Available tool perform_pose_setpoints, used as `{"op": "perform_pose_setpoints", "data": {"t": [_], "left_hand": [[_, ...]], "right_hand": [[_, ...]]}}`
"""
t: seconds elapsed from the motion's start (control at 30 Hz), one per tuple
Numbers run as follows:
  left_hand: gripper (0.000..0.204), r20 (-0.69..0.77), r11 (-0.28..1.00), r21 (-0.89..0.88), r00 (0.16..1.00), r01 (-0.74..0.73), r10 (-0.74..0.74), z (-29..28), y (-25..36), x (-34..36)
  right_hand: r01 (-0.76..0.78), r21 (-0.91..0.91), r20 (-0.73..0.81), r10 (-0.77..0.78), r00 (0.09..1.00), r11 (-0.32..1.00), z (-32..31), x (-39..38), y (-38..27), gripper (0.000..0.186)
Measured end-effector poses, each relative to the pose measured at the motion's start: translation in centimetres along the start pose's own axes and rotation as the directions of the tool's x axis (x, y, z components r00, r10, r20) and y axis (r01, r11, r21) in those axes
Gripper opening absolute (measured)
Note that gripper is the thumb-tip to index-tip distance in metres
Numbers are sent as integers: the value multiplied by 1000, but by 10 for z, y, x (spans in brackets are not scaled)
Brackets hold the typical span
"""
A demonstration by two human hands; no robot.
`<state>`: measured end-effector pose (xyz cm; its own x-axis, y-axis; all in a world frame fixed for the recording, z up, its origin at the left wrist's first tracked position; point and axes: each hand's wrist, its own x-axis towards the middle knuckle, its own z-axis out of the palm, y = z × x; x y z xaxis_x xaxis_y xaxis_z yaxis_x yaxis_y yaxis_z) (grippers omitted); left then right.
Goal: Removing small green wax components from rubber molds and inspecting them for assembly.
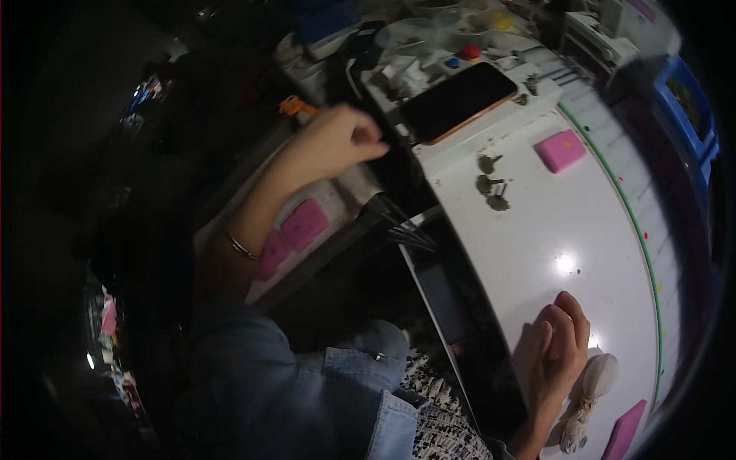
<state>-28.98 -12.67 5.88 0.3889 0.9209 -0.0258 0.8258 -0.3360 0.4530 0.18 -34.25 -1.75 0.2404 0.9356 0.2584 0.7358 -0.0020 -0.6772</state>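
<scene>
My left hand (351, 142) is raised over a dark gap left of the white work surface (529, 245), curled in a pinch; whatever it may hold is too blurred to make out. An orange object (293, 105) lies just beyond it. My right hand (560, 345) is low on the right of that surface, fingers curled together, palm hidden. Next to it lie a white oval object with a bundled cord (599, 377) and a pink block (622, 431). Higher up are dark green clustered pieces (497, 201) and another pink block (561, 150).
A phone (458, 102) lies on a ledge at the back, near small tubs (460, 27) and a red cap (471, 52). Pink pieces (305, 224) lie on a left-hand shelf. A blue bin (682, 103) stands far right. An open drawer (441, 299) is below the surface.
</scene>
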Motion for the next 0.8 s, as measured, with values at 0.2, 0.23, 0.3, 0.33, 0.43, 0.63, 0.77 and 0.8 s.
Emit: {"op": "perform_pose_setpoints", "data": {"t": [0.2,0.23,0.3,0.33,0.43,0.63,0.77,0.8], "left_hand": [[80,147,653,632,762,418,-630,47,-105,-99],[82,201,710,559,762,428,-616,51,-113,-109],[83,168,784,439,817,439,-552,64,-134,-125],[85,120,842,315,862,438,-493,69,-142,-133],[85,-63,929,210,953,304,-297,82,-157,-142],[83,-145,885,230,914,405,-380,94,-177,-141],[77,-190,941,191,951,279,-244,84,-163,-136],[76,-235,938,191,942,288,-242,68,-132,-139]], "right_hand": [[97,-126,-37,-102,994,987,16,-8,1,17],[76,-103,-49,-81,996,992,15,-9,0,17],[51,-88,-68,-57,996,995,15,-11,0,17],[38,-45,-70,-41,997,998,16,-13,3,18],[31,-53,-75,-35,997,998,11,-16,4,20],[75,-29,-97,-78,992,997,8,-13,6,24],[91,-52,-103,-96,990,994,0,-19,10,24],[131,-21,-82,-132,988,991,4,-20,13,23]]}}
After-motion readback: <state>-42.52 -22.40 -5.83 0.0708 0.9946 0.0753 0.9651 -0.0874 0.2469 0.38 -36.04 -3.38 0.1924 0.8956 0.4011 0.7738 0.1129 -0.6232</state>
